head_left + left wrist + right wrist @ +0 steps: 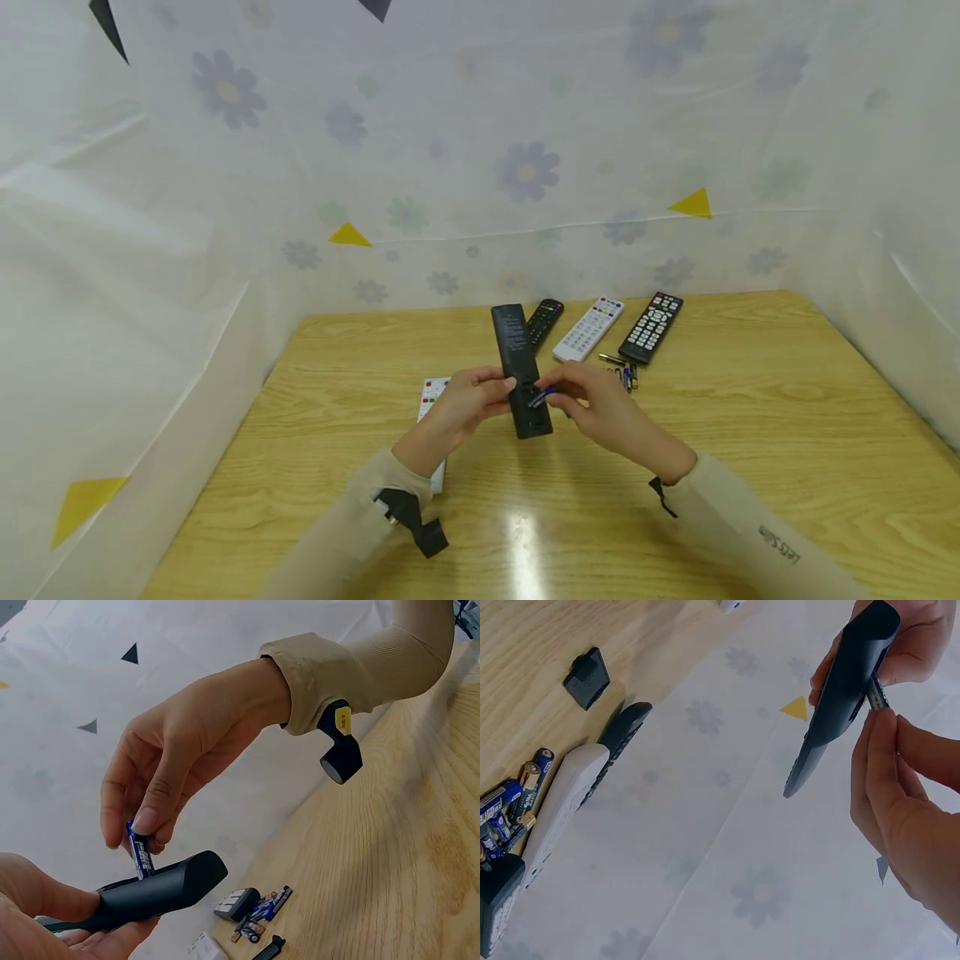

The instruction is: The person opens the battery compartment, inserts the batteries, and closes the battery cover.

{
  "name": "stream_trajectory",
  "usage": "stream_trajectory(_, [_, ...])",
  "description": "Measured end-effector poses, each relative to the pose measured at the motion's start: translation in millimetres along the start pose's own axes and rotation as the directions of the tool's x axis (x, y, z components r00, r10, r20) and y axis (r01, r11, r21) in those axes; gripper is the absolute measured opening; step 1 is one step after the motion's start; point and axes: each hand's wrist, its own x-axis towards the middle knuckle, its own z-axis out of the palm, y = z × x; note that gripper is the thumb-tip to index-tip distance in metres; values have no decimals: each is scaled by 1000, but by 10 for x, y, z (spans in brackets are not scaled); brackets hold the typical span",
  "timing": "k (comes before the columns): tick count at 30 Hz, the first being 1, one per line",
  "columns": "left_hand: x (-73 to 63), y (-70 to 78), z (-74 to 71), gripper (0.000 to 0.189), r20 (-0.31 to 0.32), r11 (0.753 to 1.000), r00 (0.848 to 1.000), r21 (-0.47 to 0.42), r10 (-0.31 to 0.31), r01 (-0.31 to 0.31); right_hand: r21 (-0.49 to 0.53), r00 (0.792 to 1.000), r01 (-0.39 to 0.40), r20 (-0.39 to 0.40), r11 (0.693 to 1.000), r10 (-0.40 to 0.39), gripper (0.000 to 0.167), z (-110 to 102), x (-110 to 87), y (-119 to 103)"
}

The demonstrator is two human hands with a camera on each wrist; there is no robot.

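Observation:
My left hand grips a black remote control above the table, its back side towards me and its battery compartment uncovered. Between the thumb and fingers of my right hand is a blue battery. The battery's lower end reaches into the compartment, as the left wrist view shows; it stands tilted there. On the table lies the small black battery cover. A white remote control lies partly hidden under my left hand and forearm.
Farther back lie a small black remote, a white remote and a black remote with white buttons. Several loose batteries are grouped in front of them. Floral plastic sheeting walls the wooden table.

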Motion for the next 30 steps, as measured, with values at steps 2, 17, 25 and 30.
stream_trajectory(2, [3, -5, 9, 37, -1, 1000, 1000, -1, 2, -2, 25, 1000, -21, -3, 999, 21, 18, 10, 18, -7])
stream_trajectory(17, [30, -9, 64, 38, 8, 1000, 1000, -7, -13, 13, 80, 981, -140, -124, 987, 149, 14, 136, 28, -18])
stream_trajectory(25, [8, 17, 29, 40, 0, 1000, 1000, -7, -17, 17, 29, 995, -82, -50, 996, 83, 30, 167, -18, -36])
stream_trajectory(30, [0, 20, 9, 38, -7, 1000, 1000, -21, -15, 15, -79, 999, 45, 28, 996, -43, 62, 184, -64, -20])
